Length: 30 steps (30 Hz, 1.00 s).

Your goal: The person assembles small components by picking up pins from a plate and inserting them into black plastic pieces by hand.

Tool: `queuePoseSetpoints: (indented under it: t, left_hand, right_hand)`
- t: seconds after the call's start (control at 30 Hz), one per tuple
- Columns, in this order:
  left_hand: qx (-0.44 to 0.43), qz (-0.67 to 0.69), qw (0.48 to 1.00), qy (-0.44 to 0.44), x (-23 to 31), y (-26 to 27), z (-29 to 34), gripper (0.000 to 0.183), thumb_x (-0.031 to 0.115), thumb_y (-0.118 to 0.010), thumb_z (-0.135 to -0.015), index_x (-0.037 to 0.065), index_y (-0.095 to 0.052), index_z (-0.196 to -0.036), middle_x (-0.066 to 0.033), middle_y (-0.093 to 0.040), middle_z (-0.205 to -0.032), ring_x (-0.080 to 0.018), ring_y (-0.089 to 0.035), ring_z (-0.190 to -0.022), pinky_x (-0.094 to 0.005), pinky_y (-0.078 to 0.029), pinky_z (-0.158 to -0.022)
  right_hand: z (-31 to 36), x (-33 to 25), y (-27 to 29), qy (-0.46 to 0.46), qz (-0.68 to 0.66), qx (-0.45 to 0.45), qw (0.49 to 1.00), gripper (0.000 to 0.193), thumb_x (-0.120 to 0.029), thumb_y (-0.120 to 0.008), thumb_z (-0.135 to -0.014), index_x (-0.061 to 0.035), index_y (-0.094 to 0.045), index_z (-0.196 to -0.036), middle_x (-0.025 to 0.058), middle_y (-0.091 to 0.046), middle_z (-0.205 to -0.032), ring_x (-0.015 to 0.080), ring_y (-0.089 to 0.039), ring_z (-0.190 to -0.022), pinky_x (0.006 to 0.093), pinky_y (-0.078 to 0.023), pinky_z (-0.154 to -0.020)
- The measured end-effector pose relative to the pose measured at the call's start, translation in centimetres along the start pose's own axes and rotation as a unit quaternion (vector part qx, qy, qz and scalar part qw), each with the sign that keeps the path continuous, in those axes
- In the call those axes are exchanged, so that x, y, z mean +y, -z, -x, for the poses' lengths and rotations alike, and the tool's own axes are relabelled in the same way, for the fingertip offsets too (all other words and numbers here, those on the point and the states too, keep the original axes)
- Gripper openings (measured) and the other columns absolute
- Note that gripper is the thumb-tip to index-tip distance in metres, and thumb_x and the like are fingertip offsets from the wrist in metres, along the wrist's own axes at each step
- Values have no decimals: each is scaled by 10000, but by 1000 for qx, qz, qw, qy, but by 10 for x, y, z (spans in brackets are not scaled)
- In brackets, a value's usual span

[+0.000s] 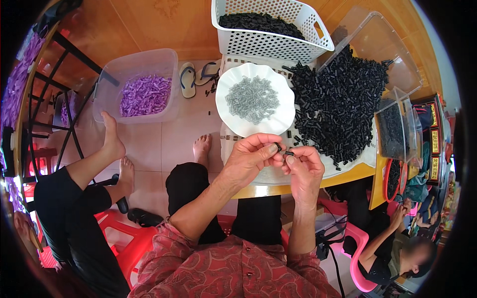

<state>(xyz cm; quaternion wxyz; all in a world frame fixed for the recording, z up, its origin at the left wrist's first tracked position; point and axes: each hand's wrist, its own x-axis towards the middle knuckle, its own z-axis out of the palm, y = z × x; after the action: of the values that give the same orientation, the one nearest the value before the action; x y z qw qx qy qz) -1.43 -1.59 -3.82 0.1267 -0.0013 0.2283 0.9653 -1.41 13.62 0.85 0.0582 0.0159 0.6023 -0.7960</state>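
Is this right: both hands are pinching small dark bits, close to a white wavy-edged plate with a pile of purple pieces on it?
Not purple: the pieces on the white wavy-edged plate are clear, as the head view shows. The left hand and right hand do pinch small dark bits close to it.

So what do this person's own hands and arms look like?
The left hand and right hand are ungloved, with no watch visible at either wrist. The forearms are bare up to red shirt sleeves with a curling pattern.
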Motion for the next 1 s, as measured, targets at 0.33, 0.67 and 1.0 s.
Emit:
queuePoseSetpoints:
  t: [0.33,0.67,1.0]
  left_hand:
    - [1,32,999,-14,0,0,1,235,31,-533,-936,0,-595,-1160,-129,-632,-1070,-149,-628,-827,-293,-549,-757]
    - [2,26,999,-25,2,-1,0,238,-2,-536,-926,13,-603,-1153,-126,-630,-1067,-148,-617,-828,-291,-549,-749]
    - [2,-13,999,-36,3,-3,1,247,31,-538,-933,27,-602,-1172,-133,-629,-1098,-142,-617,-873,-299,-526,-789]
  right_hand:
    - [1,-4,-17,29,58,0,998,120,32,-611,-863,5,-570,-972,91,-669,-855,100,-625,-727,205,-491,-640]
    - [-1,-3,-17,30,76,-17,997,106,41,-597,-867,10,-565,-963,92,-670,-857,99,-635,-758,201,-490,-651]
    - [-1,0,-16,46,102,-11,994,97,63,-589,-854,13,-563,-933,80,-659,-830,90,-624,-716,196,-490,-637]
